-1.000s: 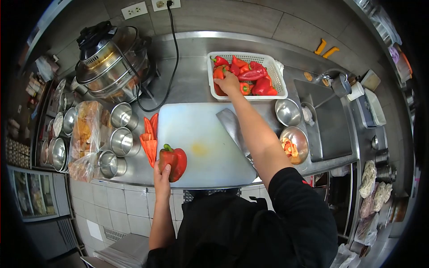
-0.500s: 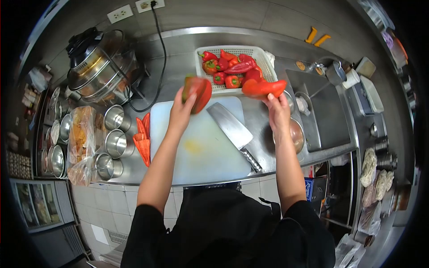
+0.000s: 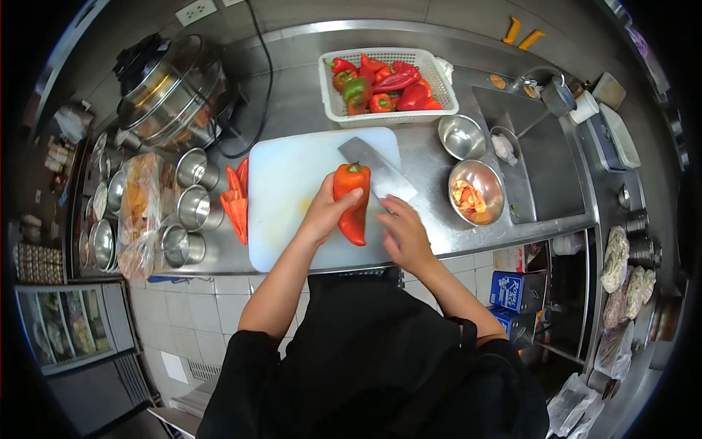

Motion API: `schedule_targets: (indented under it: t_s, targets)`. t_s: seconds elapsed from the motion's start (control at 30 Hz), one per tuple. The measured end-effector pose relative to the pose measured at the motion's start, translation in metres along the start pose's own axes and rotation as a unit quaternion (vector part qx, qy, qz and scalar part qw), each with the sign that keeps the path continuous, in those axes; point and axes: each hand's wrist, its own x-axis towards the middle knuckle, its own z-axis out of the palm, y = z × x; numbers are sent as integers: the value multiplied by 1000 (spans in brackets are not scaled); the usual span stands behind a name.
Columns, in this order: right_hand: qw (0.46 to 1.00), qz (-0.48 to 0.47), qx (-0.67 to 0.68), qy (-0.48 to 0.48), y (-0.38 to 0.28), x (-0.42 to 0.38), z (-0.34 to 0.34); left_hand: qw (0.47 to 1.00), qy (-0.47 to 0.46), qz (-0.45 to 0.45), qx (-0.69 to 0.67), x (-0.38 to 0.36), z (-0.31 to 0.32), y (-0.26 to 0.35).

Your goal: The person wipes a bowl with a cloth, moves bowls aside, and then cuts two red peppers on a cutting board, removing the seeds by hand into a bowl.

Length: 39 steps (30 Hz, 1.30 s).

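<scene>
A long red pepper (image 3: 352,205) with a green stem is in my left hand (image 3: 324,214), upright over the cutting board, stem end away from me. My right hand (image 3: 404,233) holds nothing; its fingers are loosely apart just right of the pepper. Partly behind that hand lies a cleaver (image 3: 376,168) on the white cutting board (image 3: 281,197); its handle is hidden. Cut red pepper pieces (image 3: 235,203) lie along the board's left edge. Behind the board, a white basket (image 3: 333,110) holds several red peppers and a green-and-red pepper (image 3: 357,93).
Right of the board are an empty steel bowl (image 3: 462,137) and a steel bowl (image 3: 497,197) with pepper scraps. A sink (image 3: 537,161) lies farther right. Several steel pots (image 3: 196,207), a plastic bag (image 3: 142,212) and a large glass-bodied appliance (image 3: 172,95) stand to the left.
The green-and-red pepper has left my left hand and lies in the basket. The long red pepper has passed from my right hand to my left. Both hands came nearer to me.
</scene>
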Motion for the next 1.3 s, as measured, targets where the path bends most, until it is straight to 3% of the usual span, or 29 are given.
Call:
schedule_targets:
  t_s: [0.03,0.07,0.13,0.27,0.37,0.4,0.47,0.67,0.8,0.87,1.0,1.07,1.23,1.3]
  targets:
    - [999,37,-18,11,8,-10,4,995,-9,3,100,-8,-10,6]
    - [995,76,-60,18,10,-14,3,995,-3,3,101,-17,-15,15]
    - [973,182,-122,-67,12,-19,-1,973,-20,8,228,-33,-23,26]
    - [960,226,-135,-91,24,-19,5,952,-49,11,302,-39,-38,22]
    - [944,289,-117,-112,32,-13,5,960,-72,-17,271,-41,-43,23]
    - [944,288,-115,-113,33,-12,5,960,-70,-18,271,-40,-45,20]
    - [938,305,-112,-124,36,-13,7,982,-112,-62,140,-37,-50,14]
    - [939,303,-104,-123,43,-19,10,981,-141,-116,68,-33,-57,9]
    - [939,307,-100,-122,41,-17,9,983,-134,-99,72,-36,-50,15]
    - [929,315,-125,-147,42,-15,10,943,-124,-87,297,-36,-45,22]
    - [917,333,-146,-165,44,-5,9,906,-109,-80,400,-30,-50,6]
    - [900,356,-156,-198,41,0,-1,859,-124,-13,497,-26,-52,-5]
    - [926,317,-113,-174,15,-1,-28,865,-86,27,493,-30,-49,-16]
    - [931,316,-34,-180,1,-8,-38,865,-67,48,495,-31,-50,-18]
